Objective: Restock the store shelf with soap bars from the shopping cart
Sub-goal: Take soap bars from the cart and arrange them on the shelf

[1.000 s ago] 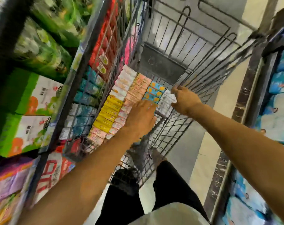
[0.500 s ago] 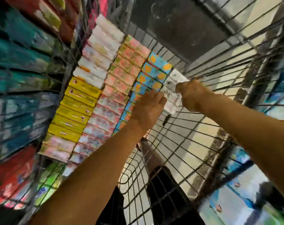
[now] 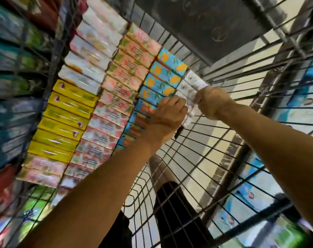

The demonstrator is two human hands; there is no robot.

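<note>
Head cam is looking straight down into the shopping cart (image 3: 214,158), so nearest are my two forearms reaching in over the wire basket. My left hand (image 3: 167,117) is curled down at the near end of the white soap boxes (image 3: 189,86), fingers wrapped over the edge where that row meets the blue-and-orange boxes (image 3: 163,76). My right hand (image 3: 213,102) is closed on the far side of the same white row, pinching it from the other end. So both hands are gripping that short white stack between them; it sits on the cart floor, the last row on the right.

Left of that are the pink boxes (image 3: 120,97), then the yellow boxes (image 3: 66,119) with more white ones beyond them, all packed edge to edge. Blurry store shelves (image 3: 12,72) show through the cart's left side.

My take: squeeze the stack evenly from both ends and lift straight up, or the middle boxes could drop out. Keep knuckles off the blue row so it doesn't get dragged along.
</note>
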